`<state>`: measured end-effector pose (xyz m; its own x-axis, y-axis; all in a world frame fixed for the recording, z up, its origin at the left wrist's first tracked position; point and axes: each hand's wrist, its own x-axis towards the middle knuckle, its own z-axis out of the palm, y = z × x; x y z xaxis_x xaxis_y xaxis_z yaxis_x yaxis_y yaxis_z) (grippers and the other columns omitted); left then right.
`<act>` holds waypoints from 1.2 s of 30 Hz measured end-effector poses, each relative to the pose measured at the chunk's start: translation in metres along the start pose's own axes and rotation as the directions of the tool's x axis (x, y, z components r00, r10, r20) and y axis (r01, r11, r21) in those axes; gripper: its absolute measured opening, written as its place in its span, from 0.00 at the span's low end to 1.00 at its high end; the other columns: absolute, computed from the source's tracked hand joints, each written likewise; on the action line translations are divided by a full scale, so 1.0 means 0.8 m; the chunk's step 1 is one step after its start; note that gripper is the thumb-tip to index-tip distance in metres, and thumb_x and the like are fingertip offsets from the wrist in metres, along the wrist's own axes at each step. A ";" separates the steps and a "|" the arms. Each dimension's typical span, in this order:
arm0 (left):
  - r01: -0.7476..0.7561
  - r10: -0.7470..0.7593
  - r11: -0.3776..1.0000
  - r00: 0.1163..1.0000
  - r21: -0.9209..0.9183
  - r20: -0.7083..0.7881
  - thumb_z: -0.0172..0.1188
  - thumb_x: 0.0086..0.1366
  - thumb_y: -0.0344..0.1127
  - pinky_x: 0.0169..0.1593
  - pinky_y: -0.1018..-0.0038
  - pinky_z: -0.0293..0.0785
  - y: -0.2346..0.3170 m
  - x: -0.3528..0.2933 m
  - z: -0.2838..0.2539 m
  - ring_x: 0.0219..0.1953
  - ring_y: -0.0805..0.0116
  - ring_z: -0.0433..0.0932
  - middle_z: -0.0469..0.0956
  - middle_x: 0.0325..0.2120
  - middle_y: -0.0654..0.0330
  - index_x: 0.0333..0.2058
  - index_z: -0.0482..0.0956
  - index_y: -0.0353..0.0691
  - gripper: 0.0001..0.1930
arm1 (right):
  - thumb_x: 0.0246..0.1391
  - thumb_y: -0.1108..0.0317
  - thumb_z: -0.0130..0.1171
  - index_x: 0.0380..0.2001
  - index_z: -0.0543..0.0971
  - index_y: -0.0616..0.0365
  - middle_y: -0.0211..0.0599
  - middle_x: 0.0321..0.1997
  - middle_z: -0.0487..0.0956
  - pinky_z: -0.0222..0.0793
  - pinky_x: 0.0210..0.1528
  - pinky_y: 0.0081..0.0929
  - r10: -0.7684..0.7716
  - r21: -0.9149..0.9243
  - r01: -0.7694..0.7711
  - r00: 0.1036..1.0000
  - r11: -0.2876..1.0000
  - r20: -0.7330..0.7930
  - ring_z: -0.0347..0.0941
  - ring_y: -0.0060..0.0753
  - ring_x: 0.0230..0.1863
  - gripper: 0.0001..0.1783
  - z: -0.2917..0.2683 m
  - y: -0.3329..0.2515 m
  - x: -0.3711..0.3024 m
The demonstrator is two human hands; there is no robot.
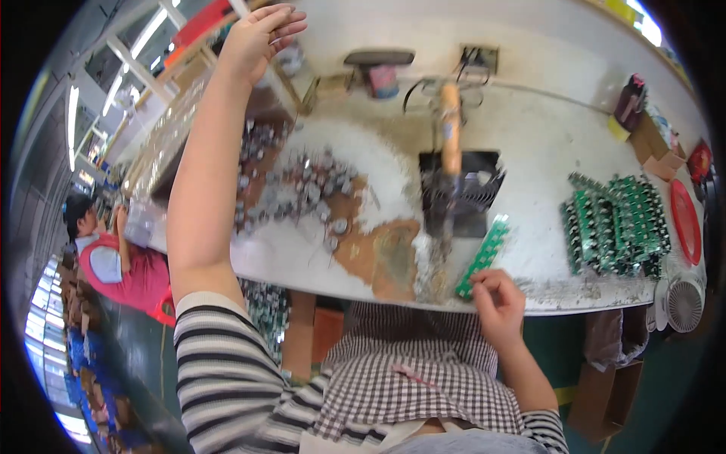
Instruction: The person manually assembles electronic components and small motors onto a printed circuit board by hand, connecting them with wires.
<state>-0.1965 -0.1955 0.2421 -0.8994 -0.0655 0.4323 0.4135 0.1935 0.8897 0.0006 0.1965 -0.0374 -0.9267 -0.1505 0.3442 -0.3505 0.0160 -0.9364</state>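
While the right hand (499, 303) pinched the near end of a green board (485, 251) between thumb and fingers, the left hand (261, 39) was up at the far left, well apart from it, fingers bent and bunched; could not tell whether anything was caught in them. Board lay aslant near the bench's (548, 178) front edge, just right of an upright tool (451, 129) with an orange handle and of a dark grille (463, 189). Pale spots ran along the board, too small to make out as fitted parts or bare pads. To the right, well apart, sat a heap of similar boards (616, 227), studded with small pieces. To the left, loose grey parts (314, 181) lay strewn in quantity, some with thin leads. Progress, as judged: one board in hand and not yet on the heap, so work on it seemed unfinished; plenty of parts looked unused. Whether the heaped boards were done or waiting, could not say.
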 end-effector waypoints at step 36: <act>0.645 -0.579 0.693 0.764 -0.323 0.285 0.52 0.68 0.34 0.26 0.87 0.58 -0.095 -0.381 0.175 0.22 0.84 0.63 0.74 0.23 0.65 0.45 0.76 0.31 0.13 | 0.46 0.82 0.60 0.26 0.73 0.65 0.48 0.37 0.78 0.69 0.39 0.30 -0.276 -0.288 0.285 0.958 0.914 0.073 0.74 0.41 0.36 0.05 0.025 -0.012 0.016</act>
<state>0.0261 -0.0534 0.0221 -0.9670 0.1169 -0.2265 -0.2478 -0.2246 0.9424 -0.0052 0.1747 -0.0254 -0.7814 -0.2209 0.5836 -0.6238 0.2568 -0.7382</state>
